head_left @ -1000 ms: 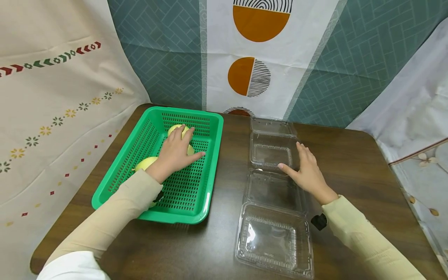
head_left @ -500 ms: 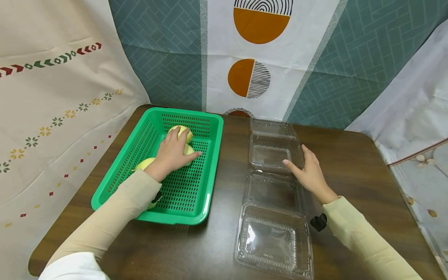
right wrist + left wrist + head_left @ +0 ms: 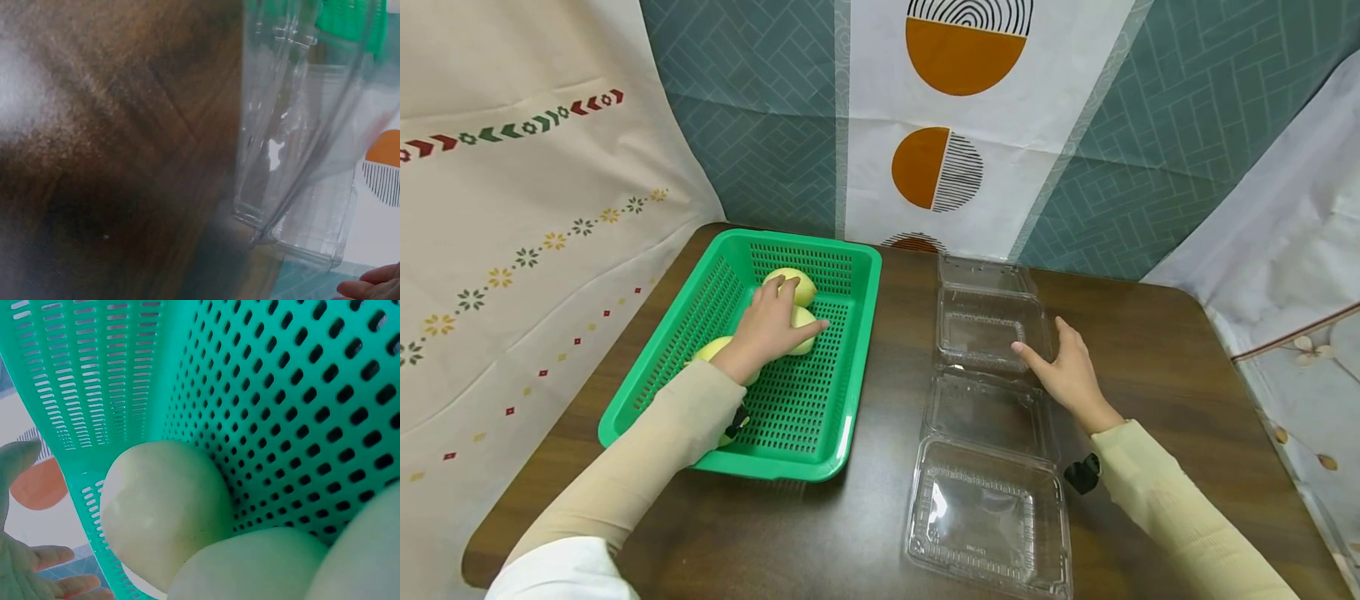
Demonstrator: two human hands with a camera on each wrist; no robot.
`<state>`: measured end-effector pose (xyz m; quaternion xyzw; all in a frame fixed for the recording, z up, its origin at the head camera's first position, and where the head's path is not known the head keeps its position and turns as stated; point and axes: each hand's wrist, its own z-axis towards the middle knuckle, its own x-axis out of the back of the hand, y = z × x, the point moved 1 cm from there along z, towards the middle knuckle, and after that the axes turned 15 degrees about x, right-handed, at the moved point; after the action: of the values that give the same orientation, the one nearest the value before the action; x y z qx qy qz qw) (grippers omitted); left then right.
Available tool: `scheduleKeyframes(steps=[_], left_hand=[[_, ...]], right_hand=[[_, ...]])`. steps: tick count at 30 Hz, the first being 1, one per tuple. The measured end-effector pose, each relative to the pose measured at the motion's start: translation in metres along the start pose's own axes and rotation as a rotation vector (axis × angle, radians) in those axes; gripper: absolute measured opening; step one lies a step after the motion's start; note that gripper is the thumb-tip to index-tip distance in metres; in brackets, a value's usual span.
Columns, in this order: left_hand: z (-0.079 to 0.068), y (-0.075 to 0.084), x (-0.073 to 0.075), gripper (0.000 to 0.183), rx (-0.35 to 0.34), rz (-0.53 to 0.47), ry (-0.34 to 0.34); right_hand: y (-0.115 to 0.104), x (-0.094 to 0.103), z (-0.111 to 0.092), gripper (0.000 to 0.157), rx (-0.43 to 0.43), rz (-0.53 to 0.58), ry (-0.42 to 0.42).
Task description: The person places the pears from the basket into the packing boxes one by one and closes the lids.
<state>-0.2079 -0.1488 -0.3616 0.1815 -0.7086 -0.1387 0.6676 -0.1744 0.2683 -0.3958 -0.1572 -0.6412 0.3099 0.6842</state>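
Note:
My left hand (image 3: 767, 327) hovers inside the green basket (image 3: 859, 350) with thumb and fingers spread, near a pale yellow, smooth, melon-like fruit (image 3: 805, 290) at the far end. Beside its thumb lies a second such fruit (image 3: 802, 335). A third (image 3: 711, 348) is partly covered by the wrist, and another shows beneath the sleeve. In the left wrist view, the hand (image 3: 31, 562) appears apart from the nearest fruit (image 3: 165, 512). My right hand (image 3: 1067, 371), thumb and fingers apart and holding nothing, is beside the far clear plastic clamshell container (image 3: 988, 333).
A nearer clear clamshell container (image 3: 981, 517) sits open in front of the far one, its lid (image 3: 988, 412) folded back between them. Both stand on the brown wooden table (image 3: 883, 433), right of the basket. Patterned cloths (image 3: 760, 125) hang behind and at the sides.
My left hand has drawn back slightly toward me and leftward, uncovering more of the two far fruits. The right hand has shifted slightly right, away from the far container.

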Motion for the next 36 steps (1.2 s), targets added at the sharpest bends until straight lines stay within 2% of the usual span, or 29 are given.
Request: scheduleKeyframes(steps=[10,20,31,36], left_hand=[[0.003,-0.006,-0.002,0.087,0.032,-0.012,-0.026],[0.006,-0.013,-0.006,0.087,0.074,-0.039,-0.082],[0.008,-0.019,-0.008,0.086,0.1,-0.051,-0.095],[0.009,-0.023,-0.01,0.085,0.133,-0.077,-0.109]], right_hand=[[0.006,-0.003,0.003,0.102,-0.032,-0.016,-0.036],[0.009,-0.007,0.003,0.1,-0.034,-0.031,-0.068],[0.015,-0.011,0.005,0.103,-0.048,-0.013,-0.05],[0.016,-0.012,0.006,0.105,-0.066,0.004,-0.059]])
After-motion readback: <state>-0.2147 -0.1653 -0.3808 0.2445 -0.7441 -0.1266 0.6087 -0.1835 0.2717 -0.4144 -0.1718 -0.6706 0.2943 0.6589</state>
